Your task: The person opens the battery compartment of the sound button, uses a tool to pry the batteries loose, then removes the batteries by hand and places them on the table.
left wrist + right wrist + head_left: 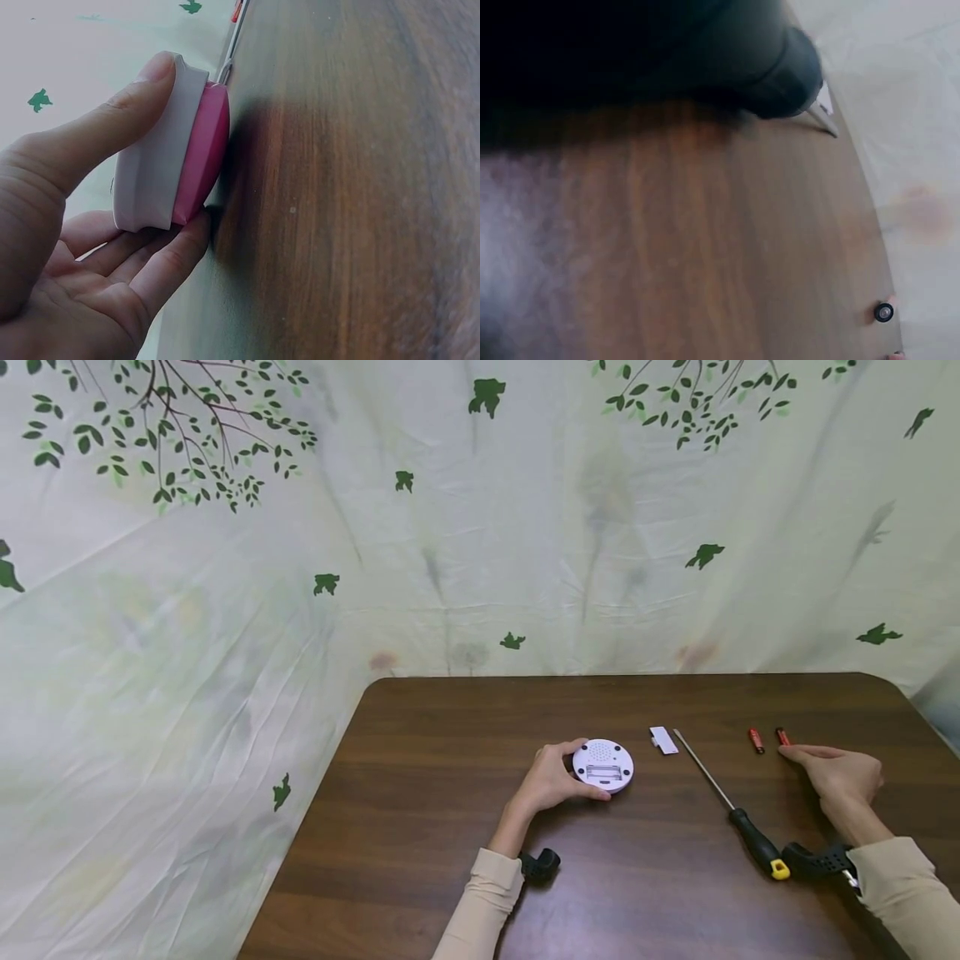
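Observation:
My left hand (551,779) grips a round white device (600,752) by its rim, thumb on one side and fingers on the other. Its open battery compartment faces up; a pink underside (204,154) shows in the left wrist view. Over at the right, my right hand (843,774) has its thumb and fingertips on the near end of a red battery (782,737), pinching it at the table. A second red battery (756,741) lies just left of it. In the right wrist view most of that hand is out of frame.
A screwdriver (752,837) with a black and yellow handle lies between the hands, its tip by a small white battery cover (663,741). Its handle is close to the right wrist strap. Behind the brown table (465,718) hangs a leaf-patterned cloth (450,543).

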`<state>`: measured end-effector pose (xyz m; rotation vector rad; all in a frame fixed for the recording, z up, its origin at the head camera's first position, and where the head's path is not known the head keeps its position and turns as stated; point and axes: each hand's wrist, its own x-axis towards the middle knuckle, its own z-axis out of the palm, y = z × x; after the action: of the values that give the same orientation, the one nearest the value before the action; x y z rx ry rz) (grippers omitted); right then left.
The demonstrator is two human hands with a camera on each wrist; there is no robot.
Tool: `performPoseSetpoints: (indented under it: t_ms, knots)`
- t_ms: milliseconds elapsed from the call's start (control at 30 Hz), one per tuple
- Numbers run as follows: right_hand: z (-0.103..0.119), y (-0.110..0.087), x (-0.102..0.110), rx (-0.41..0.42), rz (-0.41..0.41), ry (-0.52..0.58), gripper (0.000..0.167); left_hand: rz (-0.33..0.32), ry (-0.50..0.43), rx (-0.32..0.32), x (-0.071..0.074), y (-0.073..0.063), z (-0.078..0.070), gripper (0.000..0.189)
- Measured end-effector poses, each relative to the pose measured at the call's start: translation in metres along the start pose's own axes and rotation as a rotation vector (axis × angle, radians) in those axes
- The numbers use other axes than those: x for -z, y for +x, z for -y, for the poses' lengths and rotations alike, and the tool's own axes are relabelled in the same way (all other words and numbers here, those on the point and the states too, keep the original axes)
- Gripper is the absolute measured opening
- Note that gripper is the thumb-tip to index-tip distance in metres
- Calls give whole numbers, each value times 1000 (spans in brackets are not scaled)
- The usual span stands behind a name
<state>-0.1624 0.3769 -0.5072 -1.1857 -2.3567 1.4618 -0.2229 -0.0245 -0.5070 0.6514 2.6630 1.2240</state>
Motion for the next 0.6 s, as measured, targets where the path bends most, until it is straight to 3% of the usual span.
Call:
performPoseSetpoints:
  t_ms: [167,400,600]
  knots:
    - [0,-1,0,-2,-23,1,36,3,-2,-4,0,1,-2,84]
    - [1,-2,0,-47,-3,105,37,17,20,-13,2,-1,-4,90]
    - [1,-3,3,-35,8,74,34,43,-10,-24,7,-4,-3,105]
